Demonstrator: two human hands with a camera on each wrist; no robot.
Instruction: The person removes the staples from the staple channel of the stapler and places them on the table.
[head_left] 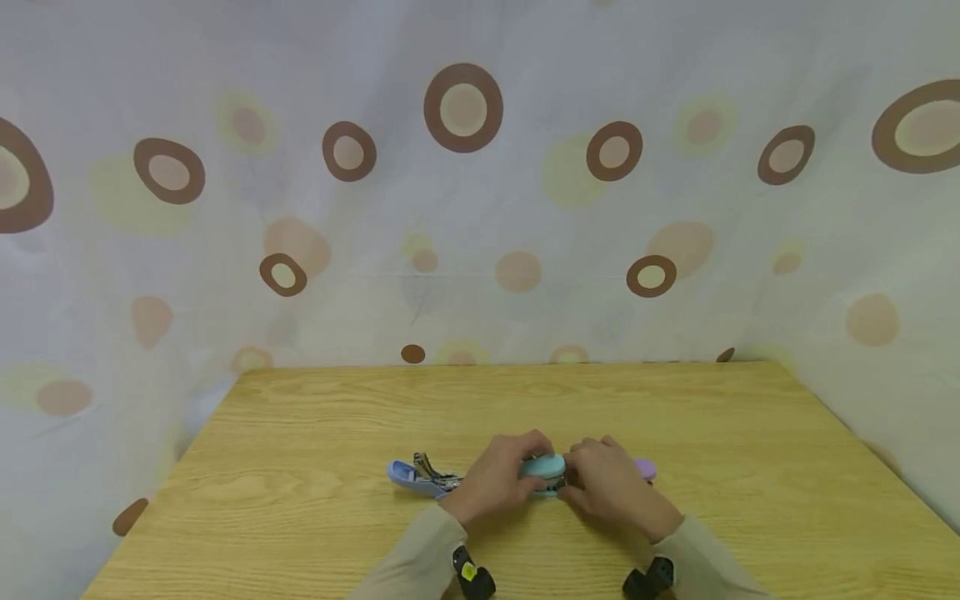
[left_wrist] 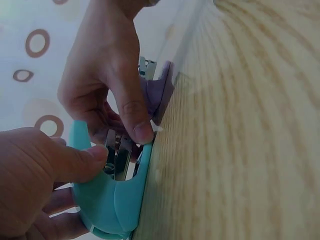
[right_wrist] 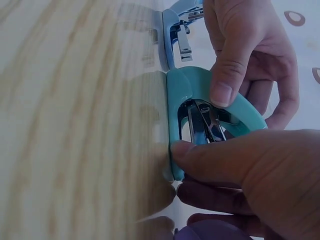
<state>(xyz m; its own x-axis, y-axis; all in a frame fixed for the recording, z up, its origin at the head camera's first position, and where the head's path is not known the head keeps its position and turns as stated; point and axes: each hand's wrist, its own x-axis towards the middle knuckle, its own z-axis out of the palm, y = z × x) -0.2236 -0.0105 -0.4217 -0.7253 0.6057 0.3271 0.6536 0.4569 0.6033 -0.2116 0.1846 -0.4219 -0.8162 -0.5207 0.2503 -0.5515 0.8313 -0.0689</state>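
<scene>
A teal stapler (head_left: 543, 467) lies on the table between the two hands. Its top arm is raised from the base, and the metal magazine (right_wrist: 204, 120) shows in the gap. My left hand (head_left: 498, 471) grips the top arm near the hinge end, thumb on the near side and fingers behind. With the thumb on the front end of the base, my right hand (head_left: 611, 483) pinches the stapler from the other side; its fingertips are partly hidden. Left of the hands lies a blue stapler (head_left: 405, 476), spread open with its metal parts lifted. A purple stapler (head_left: 645, 469) is mostly hidden behind the right hand.
The wooden table (head_left: 315, 425) carries all three staplers in a rough row. A patterned cloth (head_left: 465, 208) hangs behind the table and along its sides. Dark wrist bands (head_left: 474, 575) with small devices sit over the beige sleeves.
</scene>
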